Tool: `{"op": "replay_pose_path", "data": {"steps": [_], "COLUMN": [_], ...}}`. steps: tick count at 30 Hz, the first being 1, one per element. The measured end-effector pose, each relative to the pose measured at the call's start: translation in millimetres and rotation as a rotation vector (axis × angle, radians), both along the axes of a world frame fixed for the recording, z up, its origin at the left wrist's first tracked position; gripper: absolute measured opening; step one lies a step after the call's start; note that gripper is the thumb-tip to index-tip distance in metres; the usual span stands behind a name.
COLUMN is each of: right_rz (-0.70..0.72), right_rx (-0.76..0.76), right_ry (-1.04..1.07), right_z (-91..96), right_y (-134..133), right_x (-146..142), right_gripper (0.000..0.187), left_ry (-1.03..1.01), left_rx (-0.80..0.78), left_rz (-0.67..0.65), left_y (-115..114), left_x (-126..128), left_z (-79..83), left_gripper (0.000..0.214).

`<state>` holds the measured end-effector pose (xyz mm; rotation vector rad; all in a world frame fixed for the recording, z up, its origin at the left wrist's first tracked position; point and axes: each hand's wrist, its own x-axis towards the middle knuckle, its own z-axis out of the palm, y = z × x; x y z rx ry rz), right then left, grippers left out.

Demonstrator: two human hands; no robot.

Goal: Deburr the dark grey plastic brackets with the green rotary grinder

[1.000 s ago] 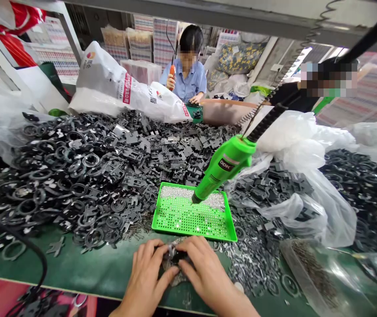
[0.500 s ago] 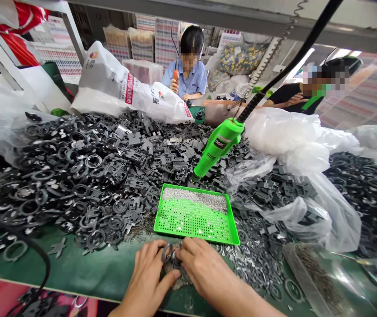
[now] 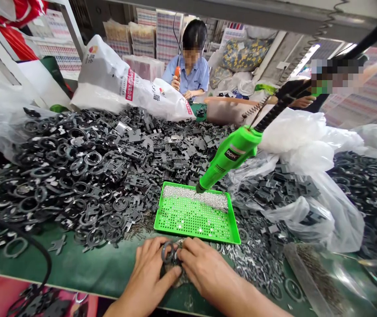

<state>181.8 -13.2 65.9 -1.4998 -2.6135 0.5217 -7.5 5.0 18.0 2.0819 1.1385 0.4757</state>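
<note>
My left hand point(image 3: 153, 270) is closed around a small dark ring-shaped part point(image 3: 167, 252) at the front of the green bench. Against the same part press the bent fingers of my right hand point(image 3: 201, 264); what they pinch is hidden. Just beyond both hands lies a bright green perforated tray point(image 3: 175, 225), with many tiny silver screws point(image 3: 214, 200) heaped along its far side. A green electric screwdriver point(image 3: 226, 160) hangs tilted from its cable, its tip over the tray's far edge.
Dark ring parts point(image 3: 86, 189) and flat grey plates point(image 3: 181, 141) pile up behind and left. Clear plastic bags point(image 3: 327, 207) stand right, near a clear bin point(image 3: 320, 273) of small pieces. Across the bench a person point(image 3: 190, 75) holds an orange tool; another person is at far right.
The hanging screwdriver has swung to the right and nearer, its tip now over the tray. My hands stay almost in place, the ring part slightly more visible. The person at right has shifted.
</note>
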Motion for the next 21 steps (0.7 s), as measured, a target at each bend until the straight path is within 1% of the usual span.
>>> {"op": "replay_pose_path", "data": {"steps": [2, 5, 7, 8, 9, 11, 13, 14, 16, 17, 19, 21], "right_rz": [-0.064, -0.184, -0.232, -0.230, -0.219, -0.167, -0.159, -0.186, -0.265, -0.299, -0.346, -0.374], "right_rx": [-0.044, -0.211, -0.266, -0.267, -0.257, -0.261, -0.351, -0.419, -0.549, -0.589, -0.612, -0.604], "right_ry": [0.055, 0.243, 0.371, 0.416, 0.446, 0.480, 0.522, 0.554, 0.638, 0.681, 0.755, 0.744], "right_z": [-0.4, 4.0, 9.7, 12.5, 14.9, 17.9, 18.4, 18.0, 17.1, 16.9, 17.2, 18.4], "right_y": [0.4, 4.9, 10.0, 12.7, 15.3, 19.7, 22.5, 23.3, 24.7, 25.5, 28.2, 32.2], "right_x": [2.2, 8.5, 9.1, 7.6, 5.2, -0.3, -3.1, -2.9, 0.9, 3.9, 10.4, 16.3], "right_gripper": [0.013, 0.015, 0.029, 0.035, 0.035, 0.024, 0.009, 0.006, 0.004, 0.003, 0.003, 0.009], "left_ry": [-0.003, -0.002, -0.007, -0.009, -0.008, -0.001, 0.010, 0.014, 0.017, 0.020, 0.027, 0.037], "left_rx": [-0.024, -0.048, -0.062, -0.066, -0.069, -0.076, -0.090, -0.098, -0.109, -0.113, -0.117, -0.123], "left_rz": [0.049, 0.124, 0.125, 0.119, 0.110, 0.095, 0.085, 0.085, 0.085, 0.083, 0.077, 0.068], "left_y": [-0.3, -1.6, -2.1, -2.0, -1.7, -0.9, 0.0, 0.4, 1.0, 1.2, 1.6, 2.1], "left_x": [5.3, 13.4, 16.4, 16.9, 17.0, 16.5, 16.3, 16.6, 17.5, 18.1, 19.2, 19.7], "left_z": [0.9, 1.2, 1.4, 1.7, 2.3, 4.3, 7.0, 8.3, 10.1, 10.5, 10.3, 10.1], "left_gripper": [0.024, 0.019, 0.021, 0.024, 0.026, 0.027, 0.020, 0.016, 0.014, 0.014, 0.013, 0.013]}}
